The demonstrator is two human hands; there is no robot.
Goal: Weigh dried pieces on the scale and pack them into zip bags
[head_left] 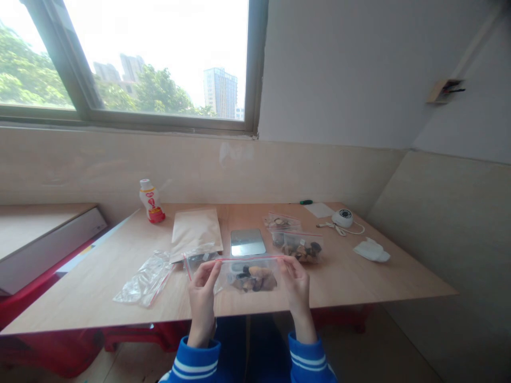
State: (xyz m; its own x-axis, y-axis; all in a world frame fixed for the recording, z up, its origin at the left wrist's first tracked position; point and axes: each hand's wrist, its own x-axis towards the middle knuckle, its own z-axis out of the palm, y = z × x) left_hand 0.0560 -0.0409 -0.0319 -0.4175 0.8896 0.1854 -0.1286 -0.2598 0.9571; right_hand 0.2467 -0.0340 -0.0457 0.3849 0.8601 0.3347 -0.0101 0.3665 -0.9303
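Note:
Stretched between my two hands is a clear zip bag [255, 279] with a red seal strip, holding brown and black dried pieces. My left hand [203, 287] pinches the strip's left end, and my right hand [296, 282] pinches its right end. Just beyond the bag lies a flat scale with a shiny plate [248, 242]. More filled zip bags [302, 249] rest past my right hand. Another zip bag [195, 261] with dark contents is partly hidden behind my left hand. Crumpled clear bags [141, 279] lie to its left.
A brown paper pouch [196, 226] and a white-and-red bottle [151, 202] are at the back left of the wooden table [339, 279]. Toward the right are a white round device with a cable [342, 218], a crumpled white tissue [371, 250] and a green-handled screwdriver [306, 202].

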